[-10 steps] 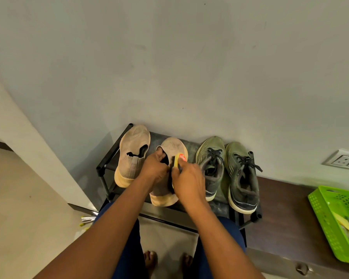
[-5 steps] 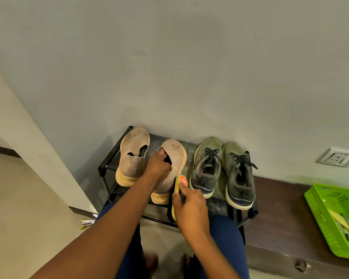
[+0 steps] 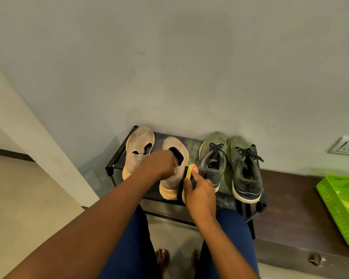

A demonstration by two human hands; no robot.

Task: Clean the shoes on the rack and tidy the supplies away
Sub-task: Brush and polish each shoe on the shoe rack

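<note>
Beige shoe on rack, second from left; its twin left, green sneakers right, green basket far right. Left hand grips its collar; right hand clamps yellow brush against shoe's right side. Brush is further up than 0.5 s ago.

four shoes in a row on the rack, against the wall. to the right, a basket on a bench.
</note>
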